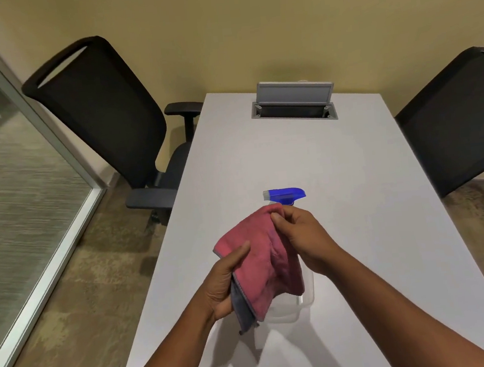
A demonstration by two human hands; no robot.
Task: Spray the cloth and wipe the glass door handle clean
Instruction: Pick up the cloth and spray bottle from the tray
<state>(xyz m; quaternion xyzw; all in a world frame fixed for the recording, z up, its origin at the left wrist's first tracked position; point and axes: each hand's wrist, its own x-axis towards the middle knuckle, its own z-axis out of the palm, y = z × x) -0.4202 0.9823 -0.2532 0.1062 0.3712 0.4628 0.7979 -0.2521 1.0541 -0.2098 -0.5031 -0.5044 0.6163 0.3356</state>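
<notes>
A pink cloth point(260, 258) with a grey underside hangs between both hands above the white table point(357, 231). My left hand point(223, 282) grips its lower left edge. My right hand point(302, 236) pinches its upper fold. Behind the cloth stands a clear spray bottle point(306, 292) with a blue trigger head point(286, 195), nozzle pointing left; most of its body is hidden by the cloth. No door handle is in view.
A glass wall with a metal frame point(54, 148) runs along the left. Black office chairs stand at the table's left point(101, 114) and right point(454, 124). An open grey cable hatch point(295, 104) sits at the table's far end.
</notes>
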